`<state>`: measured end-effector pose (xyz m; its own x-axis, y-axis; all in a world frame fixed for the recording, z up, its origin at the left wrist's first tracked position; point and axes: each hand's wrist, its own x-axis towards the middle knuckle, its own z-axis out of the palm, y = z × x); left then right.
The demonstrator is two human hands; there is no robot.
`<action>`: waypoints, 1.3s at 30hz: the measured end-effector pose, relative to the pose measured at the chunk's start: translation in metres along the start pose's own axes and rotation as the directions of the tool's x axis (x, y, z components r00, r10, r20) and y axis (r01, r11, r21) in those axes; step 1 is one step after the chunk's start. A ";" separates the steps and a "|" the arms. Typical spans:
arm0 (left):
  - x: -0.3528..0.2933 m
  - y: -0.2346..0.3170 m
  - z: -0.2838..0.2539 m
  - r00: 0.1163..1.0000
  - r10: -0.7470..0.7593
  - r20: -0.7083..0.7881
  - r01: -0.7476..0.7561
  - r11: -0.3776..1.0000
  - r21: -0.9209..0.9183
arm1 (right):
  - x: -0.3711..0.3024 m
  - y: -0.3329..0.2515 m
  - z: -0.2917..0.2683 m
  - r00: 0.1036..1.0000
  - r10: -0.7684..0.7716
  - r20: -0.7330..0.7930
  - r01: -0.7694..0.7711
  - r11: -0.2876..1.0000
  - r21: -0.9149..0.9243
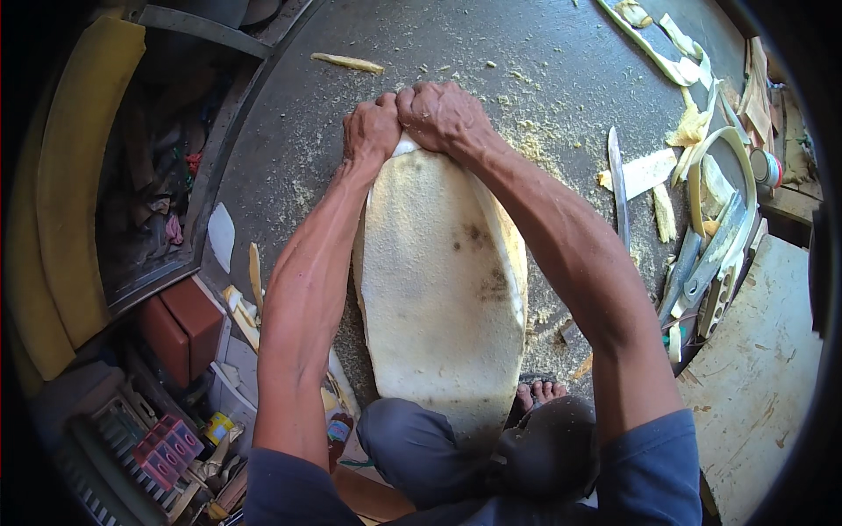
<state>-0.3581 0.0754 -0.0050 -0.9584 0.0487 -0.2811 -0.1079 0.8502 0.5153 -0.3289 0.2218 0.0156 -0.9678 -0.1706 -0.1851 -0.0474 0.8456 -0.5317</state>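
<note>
dark worktop (491,53) strewn with sawdust, offcuts at right edge | one pale foam slab (443,289) | left hand (372,130), right hand (443,117) clenched on slab's far end | one long blade (618,188) near right edge

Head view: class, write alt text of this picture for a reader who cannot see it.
Seen from above, a person's left hand and right hand grip the far end of a long, rounded cream foam pad lying on a dark floor strewn with foam crumbs. A long knife and foam offcuts lie to the right.
</note>
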 end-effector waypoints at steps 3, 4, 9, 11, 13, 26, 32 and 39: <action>-0.001 0.003 0.001 1.000 -0.018 -0.002 0.018 1.000 -0.013 | -0.001 0.001 0.002 0.999 -0.011 -0.035 0.011 1.000 -0.024; -0.001 0.003 0.001 1.000 -0.011 -0.004 0.011 1.000 -0.009 | -0.002 0.001 0.002 0.999 -0.014 -0.042 0.012 1.000 -0.026; -0.002 0.006 -0.001 1.000 0.000 -0.010 0.000 1.000 -0.006 | -0.001 0.001 0.001 0.999 -0.015 -0.038 0.015 1.000 -0.015; -0.001 0.004 -0.001 1.000 0.000 -0.010 0.000 1.000 -0.005 | -0.001 0.000 0.000 0.999 -0.033 -0.034 0.031 0.999 -0.038; -0.001 0.004 -0.001 1.000 -0.002 -0.009 0.002 1.000 -0.005 | -0.002 0.000 -0.001 0.999 -0.014 -0.031 0.014 1.000 -0.003; -0.013 0.000 -0.013 0.957 -0.113 0.268 0.200 0.924 -0.325 | -0.007 0.011 -0.022 0.955 0.170 0.244 -0.269 0.844 0.463; -0.038 -0.038 -0.003 0.959 0.117 0.259 0.129 0.632 -0.764 | -0.094 0.043 0.024 0.965 0.249 -0.079 -0.127 0.712 0.691; -0.218 -0.101 -0.003 0.920 -0.198 0.337 0.299 0.912 -0.280 | -0.290 0.037 0.058 0.956 0.248 -0.159 -0.133 0.845 0.517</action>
<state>-0.1395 -0.0224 0.0067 -0.7718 0.0527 -0.6337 -0.4591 0.6433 0.6127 -0.0358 0.2734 0.0019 -0.9760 0.1273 -0.1769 0.2166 0.4761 -0.8523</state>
